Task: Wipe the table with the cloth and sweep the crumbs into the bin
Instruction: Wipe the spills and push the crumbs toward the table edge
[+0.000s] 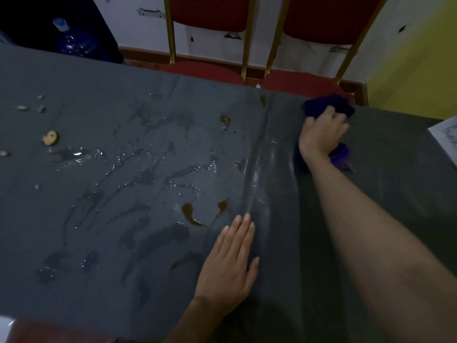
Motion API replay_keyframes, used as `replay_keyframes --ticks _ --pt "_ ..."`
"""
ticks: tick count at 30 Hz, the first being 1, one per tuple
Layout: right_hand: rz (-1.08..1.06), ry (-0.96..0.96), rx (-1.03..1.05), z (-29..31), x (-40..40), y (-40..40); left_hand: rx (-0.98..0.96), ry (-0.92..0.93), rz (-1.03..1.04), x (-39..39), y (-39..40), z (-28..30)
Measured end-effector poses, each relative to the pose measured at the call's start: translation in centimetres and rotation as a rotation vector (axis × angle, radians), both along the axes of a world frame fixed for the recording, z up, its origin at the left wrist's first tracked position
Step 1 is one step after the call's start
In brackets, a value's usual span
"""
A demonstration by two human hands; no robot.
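A dark grey table (103, 219) fills the view, streaked with water and dotted with brown stains (189, 212). At the far right edge my right hand (320, 134) presses down on a purple cloth (331, 105), which shows beyond the fingers and under the wrist. My left hand (231, 266) lies flat on the table near the front, fingers together, holding nothing. A larger crumb (50, 137) and several small ones (22, 108) lie at the far left. No bin is in view.
Two red chairs with gold frames (243, 45) stand behind the table's far edge. A blue water bottle (70, 38) sits in the dark back-left corner. A white sheet of paper (445, 137) lies at the table's right edge.
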State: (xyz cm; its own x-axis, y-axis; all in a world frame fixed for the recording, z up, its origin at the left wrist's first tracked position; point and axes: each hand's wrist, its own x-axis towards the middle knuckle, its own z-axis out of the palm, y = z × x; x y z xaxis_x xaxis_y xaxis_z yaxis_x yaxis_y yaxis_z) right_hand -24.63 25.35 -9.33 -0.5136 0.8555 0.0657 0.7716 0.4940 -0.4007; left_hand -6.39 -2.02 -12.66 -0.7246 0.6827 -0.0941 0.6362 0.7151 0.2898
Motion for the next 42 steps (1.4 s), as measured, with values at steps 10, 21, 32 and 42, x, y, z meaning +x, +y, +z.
replay_keyframes --ticks 10,21,32,42 --pt "1.374 -0.001 -0.071 -0.9 3.6 -9.6 0.008 0.030 -0.004 -0.2 -0.1 0.1" --pt "0.553 -0.229 0.176 -0.9 1.9 -7.2 0.041 0.028 0.000 -0.1 -0.2 0.0" --pt "1.485 -0.129 0.257 -0.6 11.2 -6.2 0.063 0.031 -0.031 -0.2 -0.7 0.4" --pt "0.410 -0.171 0.142 -0.8 8.2 -10.9 0.162 0.066 0.360 1.0 -13.4 1.1"
